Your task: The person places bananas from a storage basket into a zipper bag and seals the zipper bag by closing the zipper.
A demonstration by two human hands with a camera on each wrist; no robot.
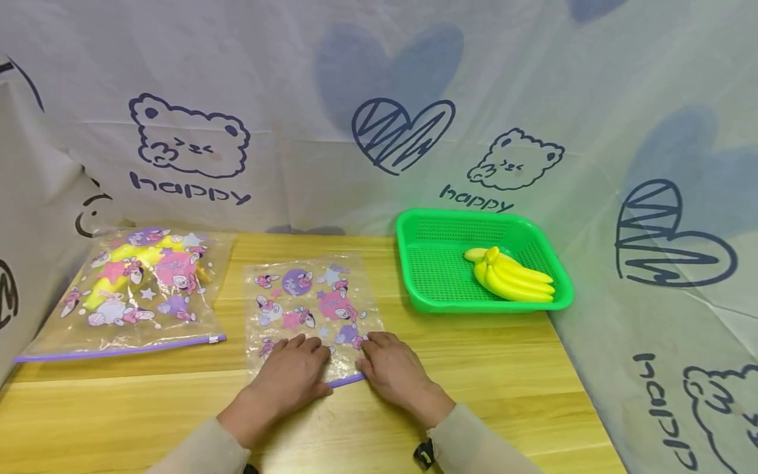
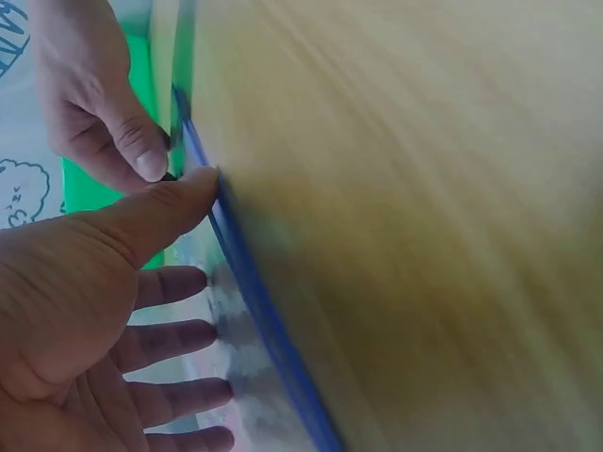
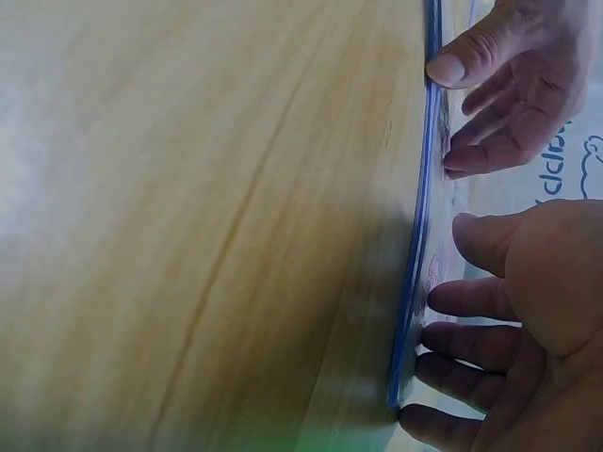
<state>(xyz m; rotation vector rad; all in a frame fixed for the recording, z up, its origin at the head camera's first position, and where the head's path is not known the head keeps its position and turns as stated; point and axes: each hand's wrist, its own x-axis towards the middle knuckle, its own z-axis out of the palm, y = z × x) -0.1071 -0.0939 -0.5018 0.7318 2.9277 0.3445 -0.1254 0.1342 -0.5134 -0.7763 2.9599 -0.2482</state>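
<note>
In the head view a flat zip bag, clear with pink and purple prints, lies on the wooden table. Its purple zip strip faces the person. The left hand rests on the bag's near left part, and in the left wrist view its thumb touches the strip while the other fingers extend over the bag. At the near right corner, the right hand touches the bag. The right wrist view shows that hand's fingers spread and fairly straight beside the strip.
To the left lies a similar zip bag with yellow things inside, its purple strip bearing a white slider. A green basket stands at the back right, holding a bunch of bananas. Printed cloth hangs behind the table.
</note>
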